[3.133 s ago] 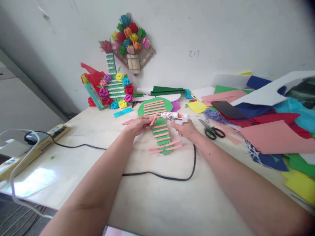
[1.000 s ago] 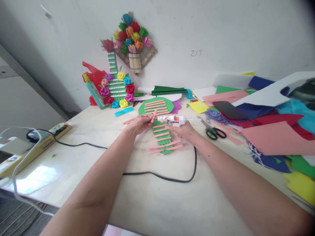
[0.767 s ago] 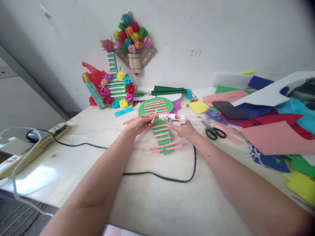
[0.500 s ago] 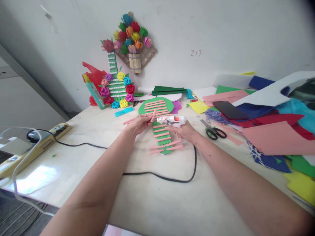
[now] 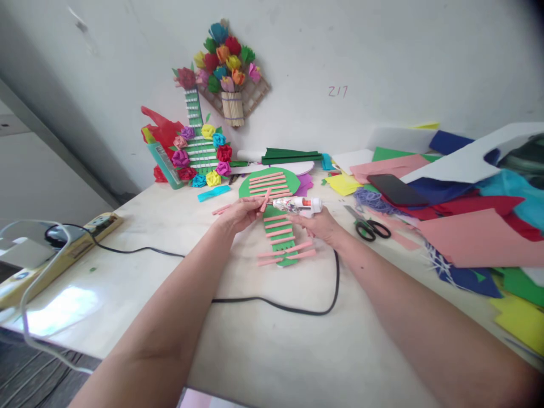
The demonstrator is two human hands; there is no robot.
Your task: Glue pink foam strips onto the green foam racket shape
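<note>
Pinched in my left hand (image 5: 243, 214) is a short pink paper strip (image 5: 266, 199), tilted upward. My right hand (image 5: 315, 224) is closed round a white hot glue gun (image 5: 297, 204), whose nozzle points left at the strip. Below both hands lies a green guitar-shaped cutout (image 5: 246, 186) with several pink strips across its body and neck. Pink strips also cross at the near end of the neck (image 5: 289, 262). Another pink strip (image 5: 221, 209) rests on the table beside my left hand.
Black-handled scissors (image 5: 372, 229), a phone (image 5: 397, 190) and heaped coloured sheets (image 5: 480, 238) lie to the right. A black cord (image 5: 276, 306) loops across the table from a power strip (image 5: 100, 224). A finished paper guitar (image 5: 202, 147) leans on the wall beside a bottle (image 5: 164, 164).
The glue gun has shifted very slightly to the right along the pink strip. My left hand holds the strip in nearly the same place.
</note>
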